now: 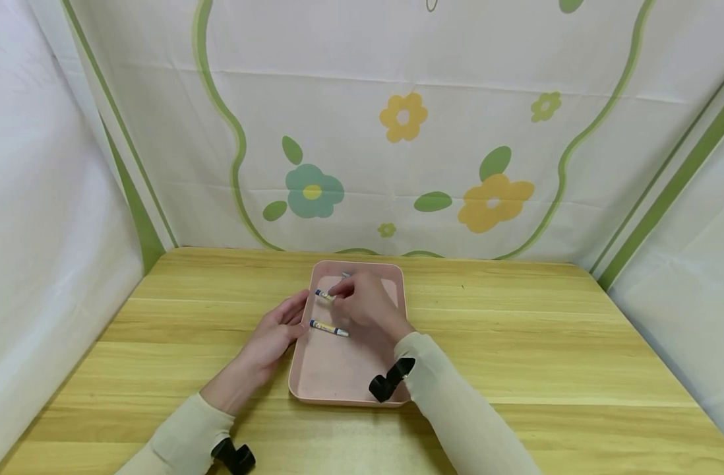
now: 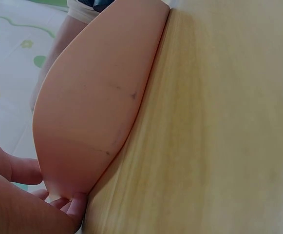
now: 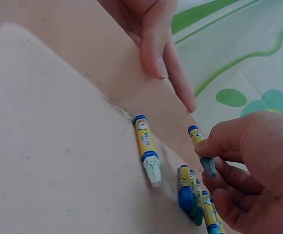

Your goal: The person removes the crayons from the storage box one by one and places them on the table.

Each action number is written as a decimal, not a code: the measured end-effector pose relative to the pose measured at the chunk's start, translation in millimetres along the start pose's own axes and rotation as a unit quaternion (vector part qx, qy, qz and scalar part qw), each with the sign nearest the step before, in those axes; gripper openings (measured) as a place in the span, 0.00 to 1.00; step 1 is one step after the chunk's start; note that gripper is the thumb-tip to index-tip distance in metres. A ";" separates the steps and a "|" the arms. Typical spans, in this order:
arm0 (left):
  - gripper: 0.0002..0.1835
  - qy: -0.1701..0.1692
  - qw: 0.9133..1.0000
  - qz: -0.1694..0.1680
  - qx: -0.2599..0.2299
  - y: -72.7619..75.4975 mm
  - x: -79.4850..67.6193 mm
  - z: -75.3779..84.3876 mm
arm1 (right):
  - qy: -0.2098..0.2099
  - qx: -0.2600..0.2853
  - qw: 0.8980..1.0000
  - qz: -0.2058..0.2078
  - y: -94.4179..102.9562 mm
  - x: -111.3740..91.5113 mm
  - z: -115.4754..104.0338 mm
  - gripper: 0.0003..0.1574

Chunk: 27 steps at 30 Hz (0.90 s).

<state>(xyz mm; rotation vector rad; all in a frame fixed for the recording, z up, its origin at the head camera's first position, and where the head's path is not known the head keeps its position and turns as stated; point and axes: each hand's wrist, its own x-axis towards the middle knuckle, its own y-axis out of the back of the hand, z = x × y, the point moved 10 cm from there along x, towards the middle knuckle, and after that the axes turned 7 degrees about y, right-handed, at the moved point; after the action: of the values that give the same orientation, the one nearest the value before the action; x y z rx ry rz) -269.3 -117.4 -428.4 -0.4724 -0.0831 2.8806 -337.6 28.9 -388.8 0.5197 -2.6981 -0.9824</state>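
Note:
My right hand [image 1: 364,300] pinches a yellow-wrapped crayon [image 3: 198,139] between thumb and fingers, above the far left part of a pink tray [image 1: 350,376]. This crayon has a blue band at its end and a dark greyish tip. A white crayon [image 3: 147,146] lies in the tray nearer the front. Beyond it, several crayons sit side by side in a row, among them a blue crayon [image 3: 185,187] and a green crayon [image 3: 198,212]; in the head view my right hand mostly hides them. At the tray's left side, my left hand [image 1: 273,336] grips the rim, thumb over the edge and fingers outside.
The tray stands on a wood-grain table [image 1: 516,343], close to its far edge. A white cloth with printed flowers [image 1: 362,145] hangs behind, and white cloth side panels [image 1: 47,218] enclose the table. Small dark marks show on the tray's surface.

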 end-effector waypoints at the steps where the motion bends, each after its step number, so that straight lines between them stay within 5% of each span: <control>1: 0.36 0.000 1.000 0.000 -0.001 0.1 0.0 0.0 | 0.001 0.003 1.000 0.002 1.1 0.0 -0.1 0.12; 16: 0.37 -0.006 1.000 0.007 -0.001 1.1 1.4 -0.6 | 0.006 -0.040 0.998 0.040 32.7 -6.9 -6.3 0.10; 27: 0.37 0.000 1.000 0.015 0.004 2.3 0.9 -1.2 | -0.019 0.027 0.997 0.073 62.5 -21.7 4.5 0.13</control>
<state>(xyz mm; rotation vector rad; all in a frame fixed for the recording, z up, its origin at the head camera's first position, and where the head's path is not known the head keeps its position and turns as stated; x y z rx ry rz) -270.1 -119.5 -430.0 -0.4762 -0.0647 2.9096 -334.9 84.8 -353.2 0.3127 -2.7575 -0.8902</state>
